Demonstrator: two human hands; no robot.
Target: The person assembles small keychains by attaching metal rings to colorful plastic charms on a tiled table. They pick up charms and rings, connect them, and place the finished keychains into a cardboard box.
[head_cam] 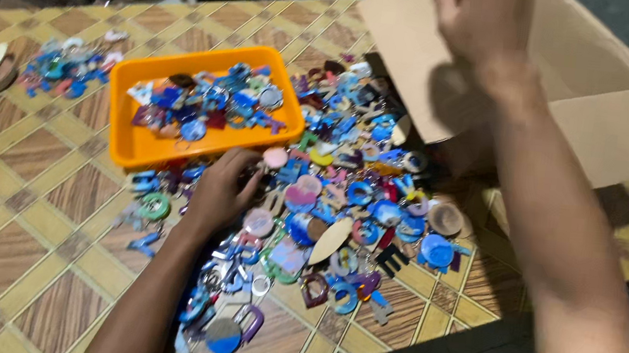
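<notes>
The left hand [221,190] rests curled in the keychain pile [343,203] mid-bench, just beside the orange tray [125,141]. The right hand [475,18], grip unclear, hovers over the cardboard box [595,97]. A careless sweep could push pieces off the bench's near edge.

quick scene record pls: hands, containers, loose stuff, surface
left hand: palm down on the keychain pile, fingers among the pieces
right hand: raised at the cardboard box; grip unclear
orange tray: partly filled with mostly blue pieces
cardboard box: tipped on its side, opening toward the pile
small heap: apart, left of the tray
surface: checked table cover
</notes>
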